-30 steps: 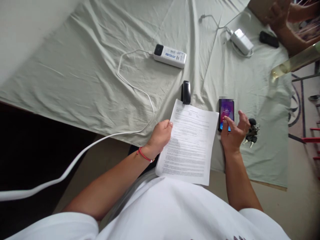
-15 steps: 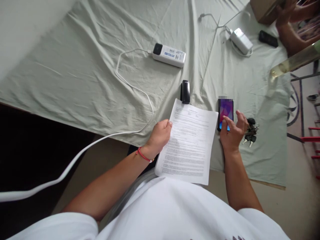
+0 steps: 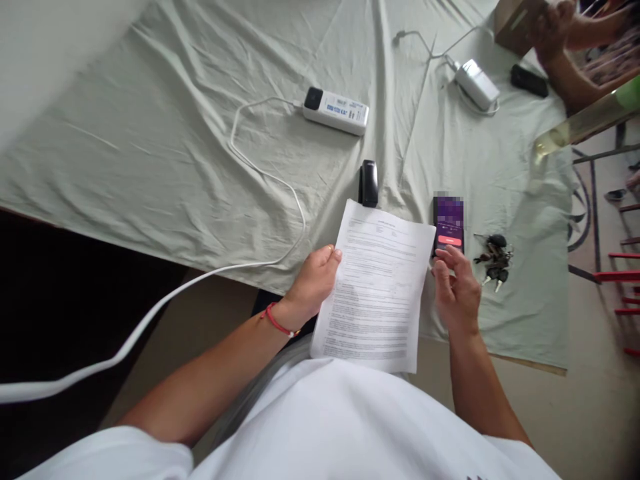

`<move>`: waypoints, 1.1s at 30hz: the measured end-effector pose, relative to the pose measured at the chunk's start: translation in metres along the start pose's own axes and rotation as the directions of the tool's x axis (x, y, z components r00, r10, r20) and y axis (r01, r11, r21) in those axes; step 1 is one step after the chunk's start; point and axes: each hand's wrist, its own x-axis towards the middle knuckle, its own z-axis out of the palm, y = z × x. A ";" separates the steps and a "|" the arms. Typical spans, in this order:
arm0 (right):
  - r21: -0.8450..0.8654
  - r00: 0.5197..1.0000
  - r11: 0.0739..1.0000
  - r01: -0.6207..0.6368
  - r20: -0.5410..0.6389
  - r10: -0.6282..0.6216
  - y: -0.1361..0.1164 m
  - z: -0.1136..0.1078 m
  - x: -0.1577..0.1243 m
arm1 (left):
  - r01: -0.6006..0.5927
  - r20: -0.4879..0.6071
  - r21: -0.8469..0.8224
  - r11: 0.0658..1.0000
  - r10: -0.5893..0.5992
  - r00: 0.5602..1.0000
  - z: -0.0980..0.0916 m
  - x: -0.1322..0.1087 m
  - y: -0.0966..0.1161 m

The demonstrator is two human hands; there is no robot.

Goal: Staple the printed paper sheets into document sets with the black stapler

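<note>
My left hand [image 3: 314, 279] grips the left edge of a printed paper sheet [image 3: 377, 287], holding it over the table's near edge. My right hand [image 3: 454, 285] rests at the bottom end of a smartphone [image 3: 449, 223] lying on the pale green tablecloth [image 3: 175, 153]; its fingers are curled, the fingertips on the phone's lower edge. The phone screen is lit purple with a red bar. A bunch of keys [image 3: 493, 261] lies just right of that hand. A black stapler [image 3: 369, 183] stands just beyond the paper's top edge.
A white power strip [image 3: 336, 111] with its cable [image 3: 260, 175] lies mid-table. A white charger [image 3: 476, 83] and a small black device [image 3: 529, 80] sit far right. Another person's hands [image 3: 553, 27] hold a brown box [image 3: 515, 23] at the top right corner.
My right hand has pulled back toward me, from tapping mid-screen with spread fingers to curling at the phone's bottom edge. The screen now shows a red bar. My left hand kept holding the paper.
</note>
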 end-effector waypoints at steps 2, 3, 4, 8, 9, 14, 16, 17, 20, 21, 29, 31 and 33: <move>0.077 0.995 0.994 -0.076 0.072 0.071 -0.001 0.001 -0.002 | 0.006 0.043 -0.069 0.998 -0.003 0.999 -0.002 -0.005 -0.002; 0.116 0.988 0.986 -0.119 0.107 0.107 -0.002 0.002 -0.002 | 0.012 0.062 -0.110 0.994 -0.005 0.998 -0.003 -0.008 -0.003; 0.160 0.981 0.974 -0.157 0.139 0.135 -0.003 0.003 -0.002 | 0.019 0.078 -0.151 0.988 -0.007 0.997 -0.004 -0.009 -0.004; 0.368 0.934 0.880 -0.299 0.303 0.190 -0.012 0.010 0.006 | 0.011 0.095 -0.266 0.964 0.015 0.995 -0.012 -0.012 0.000; 0.414 0.915 0.842 -0.345 0.347 0.205 -0.016 0.013 0.009 | -0.005 0.084 -0.273 0.962 0.029 0.996 -0.014 -0.012 0.003; 0.553 0.854 0.676 -0.488 0.464 0.237 -0.040 0.027 0.025 | -0.138 0.007 -0.241 0.961 0.144 0.990 -0.023 -0.004 0.017; 0.556 0.816 0.633 -0.538 0.532 0.227 -0.046 0.031 0.032 | -0.194 -0.019 -0.212 0.958 0.195 0.981 -0.025 0.002 0.018; 0.555 0.804 0.620 -0.555 0.549 0.228 -0.047 0.032 0.036 | -0.219 -0.029 -0.194 0.956 0.217 0.976 -0.026 0.006 0.017; 0.557 0.831 0.652 -0.515 0.511 0.219 -0.042 0.036 0.052 | -0.255 -0.034 -0.136 0.957 0.252 0.967 -0.029 0.018 0.011; 0.555 0.847 0.675 -0.486 0.490 0.207 -0.039 0.037 0.058 | -0.255 -0.022 -0.120 0.960 0.254 0.967 -0.030 0.022 0.010; 0.581 0.886 0.676 -0.453 0.381 0.266 -0.023 0.044 0.073 | -0.273 0.093 -0.047 0.961 0.276 0.957 -0.032 0.074 0.053; 0.592 0.888 0.666 -0.453 0.364 0.281 -0.023 0.044 0.070 | -0.264 0.163 -0.063 0.963 0.271 0.949 -0.030 0.096 0.067; 0.605 0.891 0.656 -0.451 0.344 0.295 -0.023 0.045 0.067 | -0.252 0.245 -0.060 0.966 0.259 0.934 -0.027 0.116 0.076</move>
